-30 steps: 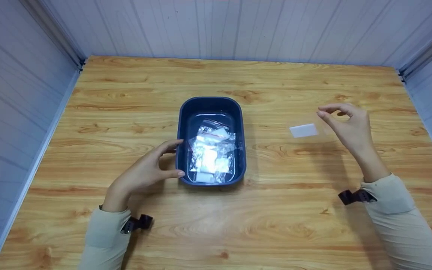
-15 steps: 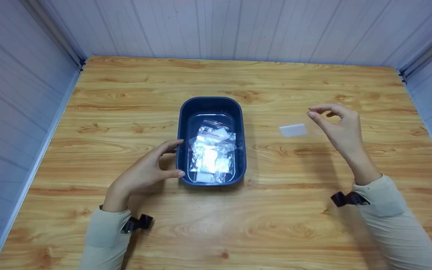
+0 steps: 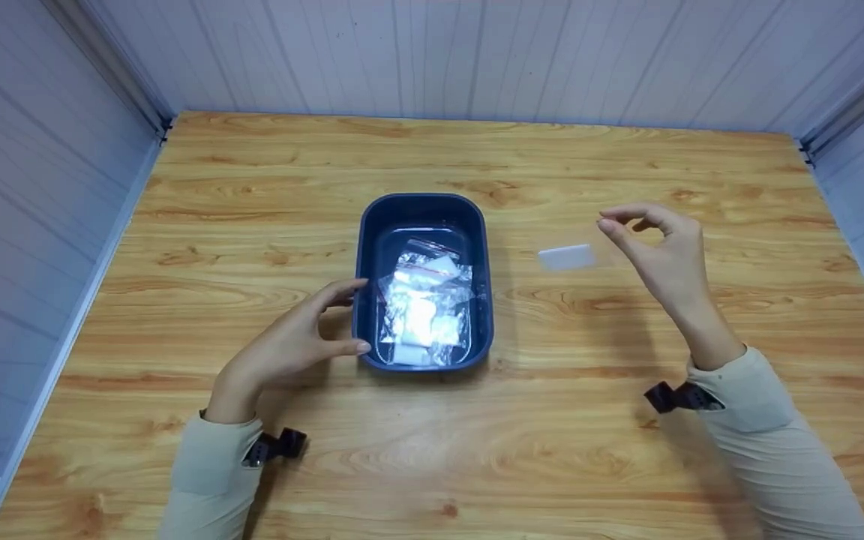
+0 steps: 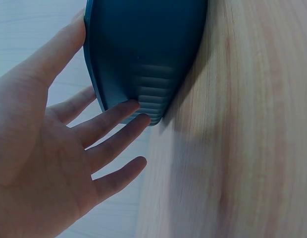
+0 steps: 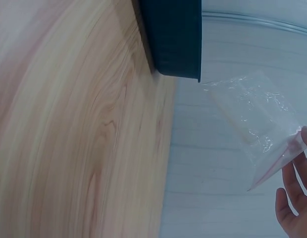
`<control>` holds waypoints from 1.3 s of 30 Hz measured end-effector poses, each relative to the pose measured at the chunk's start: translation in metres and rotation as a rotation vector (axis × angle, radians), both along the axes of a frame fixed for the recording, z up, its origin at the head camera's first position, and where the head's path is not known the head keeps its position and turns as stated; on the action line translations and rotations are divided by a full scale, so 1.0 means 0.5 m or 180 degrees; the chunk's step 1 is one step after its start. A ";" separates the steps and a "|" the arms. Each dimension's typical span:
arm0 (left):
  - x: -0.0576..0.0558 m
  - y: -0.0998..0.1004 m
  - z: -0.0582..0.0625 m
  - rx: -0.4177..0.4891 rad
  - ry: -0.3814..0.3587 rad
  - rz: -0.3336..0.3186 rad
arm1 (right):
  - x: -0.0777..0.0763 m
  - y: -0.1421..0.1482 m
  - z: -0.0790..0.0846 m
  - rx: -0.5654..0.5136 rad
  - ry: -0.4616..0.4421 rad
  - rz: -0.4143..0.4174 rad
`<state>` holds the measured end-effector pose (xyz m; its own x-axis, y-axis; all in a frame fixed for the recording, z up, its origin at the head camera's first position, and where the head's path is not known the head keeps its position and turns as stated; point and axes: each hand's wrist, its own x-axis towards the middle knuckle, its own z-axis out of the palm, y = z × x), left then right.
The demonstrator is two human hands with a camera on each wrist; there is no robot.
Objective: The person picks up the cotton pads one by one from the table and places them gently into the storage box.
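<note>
A dark blue rectangular bin [image 3: 421, 211] stands on the wooden table, with several clear zip bags [image 3: 432, 307] holding white pieces on its floor. At its left side is my left hand [image 3: 282, 341], thumb on the near part of the rim and fingers spread along the outer wall; the left wrist view shows those fingers [image 4: 106, 121] nearly straight against the wall. Right of the bin and above the table, my right hand [image 3: 668, 259] pinches a clear zip bag [image 3: 567, 257] by its top corner. In the right wrist view the bag [image 5: 252, 111] hangs with a pale flat piece inside and a red seal line.
The wood-grain table [image 3: 432, 457] is bounded by a pale panel wall [image 3: 439, 60] at the back and by side panels [image 3: 19, 225] left and right. Both wrists carry small black cameras [image 3: 661, 397].
My right hand has moved left toward the bin, carrying the zip bag with it. My left hand and the bin have stayed in place.
</note>
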<state>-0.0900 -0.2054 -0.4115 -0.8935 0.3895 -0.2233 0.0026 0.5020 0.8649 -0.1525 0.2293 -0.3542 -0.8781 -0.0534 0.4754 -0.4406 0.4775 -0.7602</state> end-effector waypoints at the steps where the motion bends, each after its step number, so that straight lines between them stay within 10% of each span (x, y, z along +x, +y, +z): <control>1: 0.000 0.000 0.000 -0.0004 -0.0006 0.0002 | 0.000 -0.003 0.000 -0.0022 0.0014 0.0014; 39: 0.008 -0.005 0.003 -0.0018 -0.0014 0.0027 | -0.007 -0.137 0.005 -0.0470 0.0147 0.0493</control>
<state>-0.0858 -0.2078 -0.4097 -0.8959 0.3805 -0.2294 -0.0054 0.5070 0.8619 -0.1561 0.1609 -0.3515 -0.8419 -0.1128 0.5277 -0.5361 0.2863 -0.7941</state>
